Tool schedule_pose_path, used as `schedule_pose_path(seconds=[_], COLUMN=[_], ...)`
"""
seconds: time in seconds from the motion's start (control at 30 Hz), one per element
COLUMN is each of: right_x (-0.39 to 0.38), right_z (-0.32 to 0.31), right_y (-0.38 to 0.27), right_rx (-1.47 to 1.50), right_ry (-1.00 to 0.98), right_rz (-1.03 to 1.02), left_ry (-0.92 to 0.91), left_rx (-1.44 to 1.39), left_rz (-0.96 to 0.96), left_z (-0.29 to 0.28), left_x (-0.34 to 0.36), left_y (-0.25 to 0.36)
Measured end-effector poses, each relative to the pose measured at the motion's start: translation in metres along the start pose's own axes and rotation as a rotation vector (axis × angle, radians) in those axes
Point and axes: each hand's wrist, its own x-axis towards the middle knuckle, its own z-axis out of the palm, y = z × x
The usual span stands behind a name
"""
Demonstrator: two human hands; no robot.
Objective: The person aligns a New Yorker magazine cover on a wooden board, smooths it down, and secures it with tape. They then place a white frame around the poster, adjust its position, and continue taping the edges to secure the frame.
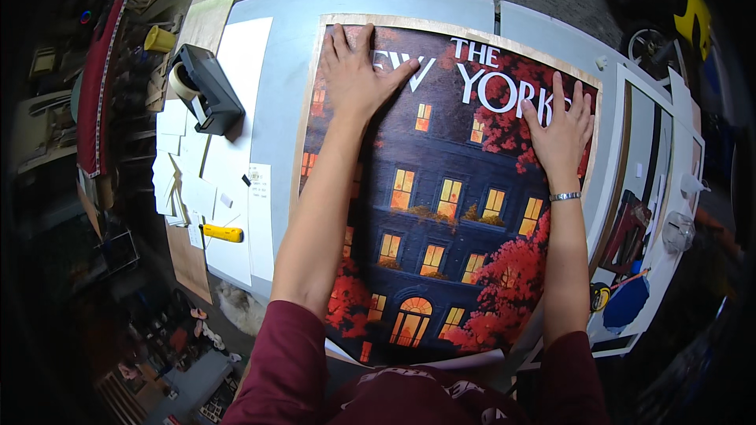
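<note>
A large poster [441, 157] of a dark building with lit windows and red trees lies on a wooden board [409, 24], whose pale edge shows along the top and sides. My left hand [354, 71] presses flat near the poster's upper left corner, fingers spread, fingertips at the top edge. Toward the upper right, my right hand [561, 130] also lies on the print with its fingers stretched out; a metal watch band circles that wrist. Neither hand holds anything. At the near end the poster's lower edge lifts and curls beside my body.
Left on the grey table [291, 39] stand a black tape dispenser [209, 94], white paper pieces [185, 165] and a yellow utility knife [223, 233]. A white frame [622, 110] lies right, with a staple gun [628, 228], tape measure [600, 297] and blue cloth [626, 304] there.
</note>
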Motion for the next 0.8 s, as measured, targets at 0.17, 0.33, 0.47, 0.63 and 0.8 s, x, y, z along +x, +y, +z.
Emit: schedule_pose_path(seconds=[0.17,0.33,0.47,0.63,0.8], right_x=[0.000,0.002,0.001,0.001,0.003], right_z=[0.001,-0.004,-0.003,-0.004,-0.012], right_y=[0.003,0.006,0.017,0.023,0.037], right_rx=[0.059,0.162,0.114,0.119,0.140], right_ry=[0.075,0.042,0.049,0.053,0.027], right_rz=[-0.038,0.017,0.030,0.011,-0.002], left_ry=[-0.027,-0.025,-0.031,-0.038,-0.034], left_rx=[-0.015,0.081,0.098,0.116,0.127], left_rz=[0.038,0.026,0.036,0.047,0.066], left_z=[0.005,0.008,0.008,0.005,0.005], left_x=[0.001,0.000,0.002,0.004,0.003], left_y=[-0.005,-0.004,-0.005,-0.008,-0.007])
